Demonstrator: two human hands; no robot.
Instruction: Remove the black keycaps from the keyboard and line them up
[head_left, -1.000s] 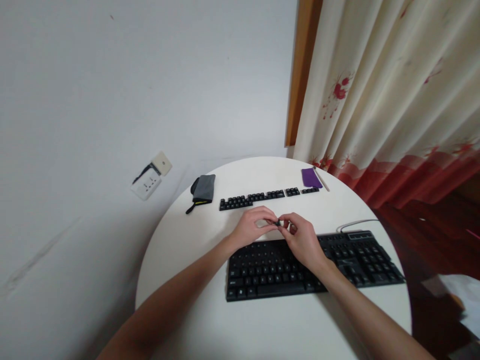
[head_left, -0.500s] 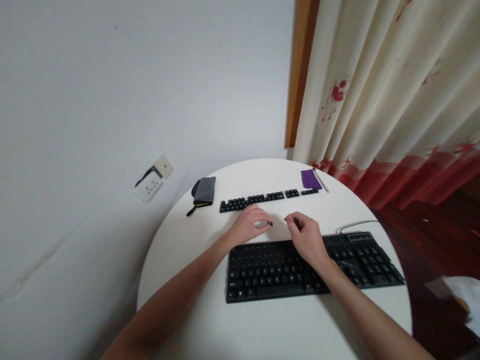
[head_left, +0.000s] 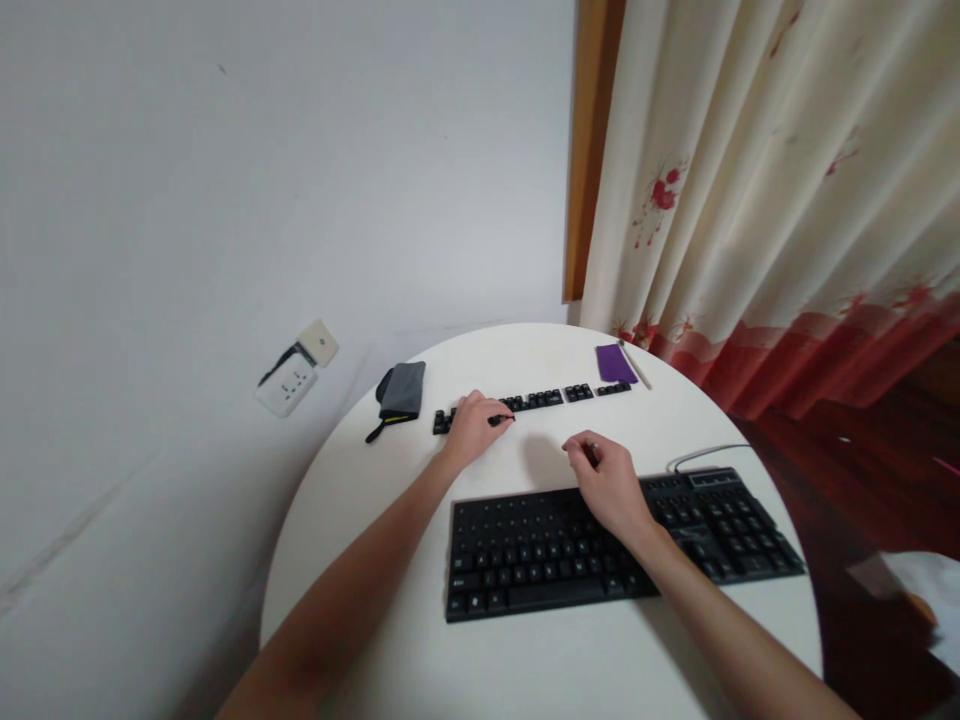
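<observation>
My left hand (head_left: 472, 428) is over the left part of a row of loose black keycaps (head_left: 544, 399). Thumb and fingertips pinch together there, and a small black keycap (head_left: 499, 419) shows at them; whether it touches the row is hard to tell. My right hand (head_left: 606, 474) is curled closed above the upper middle of a black keyboard (head_left: 555, 598), with something small and dark inside its fingers that I cannot make out. Small dark stubs show in the keyboard's upper left rows, while full keys fill the lower rows. My left hand hides part of the keycap row.
A grey pouch (head_left: 405, 388) with a black strap lies at the back left of the round white table (head_left: 360, 640). Back right are a purple cloth (head_left: 615, 364) and a thin pale stick (head_left: 637, 367). The keyboard's cable (head_left: 701, 452) runs off the right edge.
My left hand has moved left and away from me, from above the keyboard's top edge to the keycap row. My right hand stays almost in place, still closed.
</observation>
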